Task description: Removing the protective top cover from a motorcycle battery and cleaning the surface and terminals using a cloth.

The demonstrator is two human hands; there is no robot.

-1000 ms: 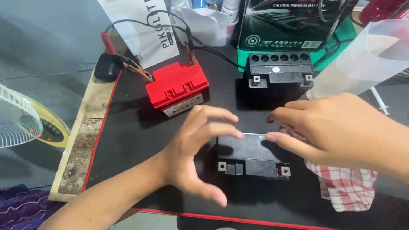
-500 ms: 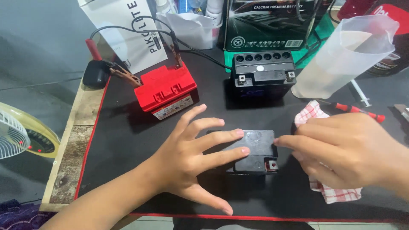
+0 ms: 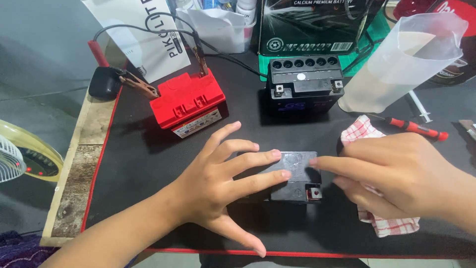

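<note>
— Black plastic, that small battery point(image 3: 292, 173) under my hands?

— Yes. It sits on the dark mat point(image 3: 148, 164) covering the tabletop, near the front edge, between my two hands.

— How are your fingers?

— My left hand point(image 3: 218, 188) lies flat with fingers point(image 3: 258, 158) spread wide, two fingertips resting on the battery's top. My right hand point(image 3: 396, 173) comes in from the other side, fingers held close together, the tip of one touching the top's right edge. Neither hand grips anything.

— What lies around?

— A checked red and white cloth point(image 3: 377, 198) partly under my right hand. Farther back, a red battery point(image 3: 187, 101) with two clips on it, and a larger black battery point(image 3: 305, 82). A screwdriver point(image 3: 414, 129) lies to the right.
</note>
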